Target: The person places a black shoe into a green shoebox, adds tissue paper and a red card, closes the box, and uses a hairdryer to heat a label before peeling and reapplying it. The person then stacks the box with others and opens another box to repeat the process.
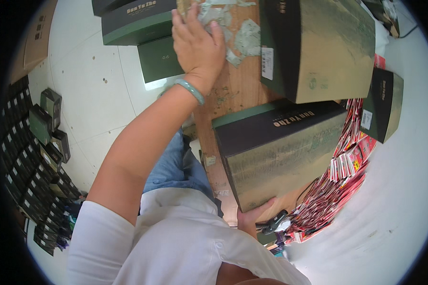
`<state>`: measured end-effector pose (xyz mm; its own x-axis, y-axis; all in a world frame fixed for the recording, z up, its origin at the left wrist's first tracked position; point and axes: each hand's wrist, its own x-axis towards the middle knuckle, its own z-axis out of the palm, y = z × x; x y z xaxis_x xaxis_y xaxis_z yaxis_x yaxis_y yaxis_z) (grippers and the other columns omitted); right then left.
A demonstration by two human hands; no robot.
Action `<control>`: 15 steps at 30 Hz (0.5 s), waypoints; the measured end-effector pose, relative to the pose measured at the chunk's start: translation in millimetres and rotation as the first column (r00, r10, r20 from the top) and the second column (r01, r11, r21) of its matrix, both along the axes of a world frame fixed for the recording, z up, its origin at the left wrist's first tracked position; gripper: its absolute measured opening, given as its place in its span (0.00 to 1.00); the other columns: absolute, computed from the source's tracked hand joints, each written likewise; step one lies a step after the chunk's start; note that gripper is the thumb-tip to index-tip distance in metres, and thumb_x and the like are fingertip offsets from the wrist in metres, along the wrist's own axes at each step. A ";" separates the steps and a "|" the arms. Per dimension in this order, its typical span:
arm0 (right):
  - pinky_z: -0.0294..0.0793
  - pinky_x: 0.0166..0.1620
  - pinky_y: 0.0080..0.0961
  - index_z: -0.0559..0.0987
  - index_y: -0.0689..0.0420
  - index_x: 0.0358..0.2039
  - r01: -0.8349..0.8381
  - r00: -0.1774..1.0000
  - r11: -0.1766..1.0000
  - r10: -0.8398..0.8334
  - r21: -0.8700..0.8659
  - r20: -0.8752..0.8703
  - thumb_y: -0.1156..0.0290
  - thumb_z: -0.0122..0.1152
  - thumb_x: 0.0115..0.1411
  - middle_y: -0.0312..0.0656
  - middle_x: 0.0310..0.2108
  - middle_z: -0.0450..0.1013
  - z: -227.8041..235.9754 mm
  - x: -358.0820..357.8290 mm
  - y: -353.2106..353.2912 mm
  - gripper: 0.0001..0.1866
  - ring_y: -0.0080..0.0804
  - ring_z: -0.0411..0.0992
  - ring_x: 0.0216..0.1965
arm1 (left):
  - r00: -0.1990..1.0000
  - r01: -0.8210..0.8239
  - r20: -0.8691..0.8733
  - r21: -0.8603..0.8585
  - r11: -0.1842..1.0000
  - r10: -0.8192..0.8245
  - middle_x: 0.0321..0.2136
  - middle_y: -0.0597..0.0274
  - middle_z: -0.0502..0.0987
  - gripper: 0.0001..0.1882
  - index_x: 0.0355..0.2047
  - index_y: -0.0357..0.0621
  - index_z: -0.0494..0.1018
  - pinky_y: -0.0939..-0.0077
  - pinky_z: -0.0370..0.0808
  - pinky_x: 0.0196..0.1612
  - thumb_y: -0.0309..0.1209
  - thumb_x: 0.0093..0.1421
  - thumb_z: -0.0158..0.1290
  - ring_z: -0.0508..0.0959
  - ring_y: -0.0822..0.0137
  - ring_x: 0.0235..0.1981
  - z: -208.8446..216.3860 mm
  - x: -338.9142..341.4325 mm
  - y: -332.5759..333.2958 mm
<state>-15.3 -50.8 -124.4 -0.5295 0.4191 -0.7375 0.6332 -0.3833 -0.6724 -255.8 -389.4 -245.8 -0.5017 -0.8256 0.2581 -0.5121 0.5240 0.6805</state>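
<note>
So the left hand (197, 45) was stretched way out, fingers flat and slightly spread, pressing on the torn tape scraps on a wooden board (233, 90), a jade-green bangle (190, 90) on the wrist. The right hand (254, 216) was mostly hidden under the near corner of a big black-and-gold gift box (280, 152), fingers tucked beneath it, propping it up. A heap of red packets (347, 166) sat just beside that box.

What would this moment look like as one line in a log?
left hand: flat on brown tape-marked cardboard sheet | right hand: under near edge of large black-and-gold rectangular box | red packets beside box
</note>
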 end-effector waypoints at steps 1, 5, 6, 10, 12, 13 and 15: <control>0.54 0.67 0.37 0.58 0.47 0.68 0.024 1.000 0.999 -0.024 -0.022 0.000 0.30 0.32 0.64 0.33 0.66 0.57 -1.8 1.4 1.8 0.42 0.35 0.55 0.66 | 1.000 0.009 -0.012 -0.010 1.000 -0.009 0.62 0.33 0.57 0.29 0.63 0.47 0.60 0.52 0.61 0.61 0.42 0.63 0.49 0.61 0.38 0.62 -0.5 0.6 0.0; 0.54 0.67 0.35 0.58 0.48 0.68 -0.070 0.996 0.996 0.073 0.060 -0.042 0.29 0.33 0.64 0.33 0.66 0.57 -1.2 -1.5 -3.7 0.43 0.34 0.55 0.65 | 0.998 0.025 -0.062 -0.015 1.000 -0.026 0.62 0.33 0.56 0.29 0.63 0.47 0.59 0.50 0.62 0.60 0.40 0.63 0.49 0.62 0.37 0.60 -5.3 2.1 -3.0; 0.53 0.67 0.35 0.58 0.48 0.68 -0.063 0.998 0.995 0.065 0.082 -0.022 0.29 0.33 0.64 0.33 0.66 0.57 -0.3 -0.3 -3.6 0.43 0.34 0.55 0.65 | 0.998 0.010 -0.067 0.008 1.000 -0.009 0.62 0.33 0.56 0.29 0.63 0.47 0.59 0.49 0.62 0.60 0.40 0.63 0.48 0.62 0.36 0.60 -2.5 1.8 -0.4; 0.53 0.67 0.33 0.58 0.49 0.68 -0.028 0.999 0.995 0.025 0.091 0.031 0.27 0.34 0.62 0.34 0.66 0.56 0.4 3.4 4.0 0.45 0.35 0.55 0.65 | 0.999 -0.020 -0.049 0.023 1.000 0.021 0.62 0.32 0.55 0.29 0.63 0.47 0.59 0.48 0.62 0.59 0.40 0.63 0.48 0.62 0.36 0.60 -0.3 0.0 0.4; 0.53 0.67 0.33 0.58 0.49 0.68 -0.035 0.999 0.989 0.030 0.143 0.037 0.28 0.34 0.62 0.35 0.67 0.56 2.1 0.8 -2.3 0.45 0.36 0.55 0.65 | 0.997 -0.028 -0.070 0.013 1.000 0.029 0.62 0.32 0.55 0.29 0.63 0.47 0.59 0.48 0.62 0.59 0.40 0.63 0.49 0.62 0.35 0.59 -1.6 -1.4 0.0; 0.52 0.67 0.33 0.58 0.49 0.68 -0.036 0.999 0.986 0.030 0.165 0.038 0.28 0.35 0.62 0.36 0.67 0.55 3.9 -0.3 -7.2 0.45 0.36 0.54 0.65 | 0.998 -0.024 -0.062 0.020 1.000 0.025 0.63 0.32 0.55 0.29 0.63 0.47 0.59 0.48 0.62 0.59 0.40 0.63 0.49 0.62 0.35 0.59 -1.4 -1.3 -0.2; 0.52 0.67 0.32 0.57 0.49 0.68 -0.028 0.997 0.985 0.016 0.171 0.075 0.27 0.36 0.62 0.36 0.67 0.55 13.5 -5.6 -22.3 0.45 0.35 0.54 0.65 | 0.998 -0.018 -0.055 0.029 0.999 0.019 0.63 0.32 0.55 0.29 0.63 0.47 0.59 0.48 0.62 0.59 0.40 0.63 0.49 0.62 0.35 0.59 1.8 -2.2 -1.8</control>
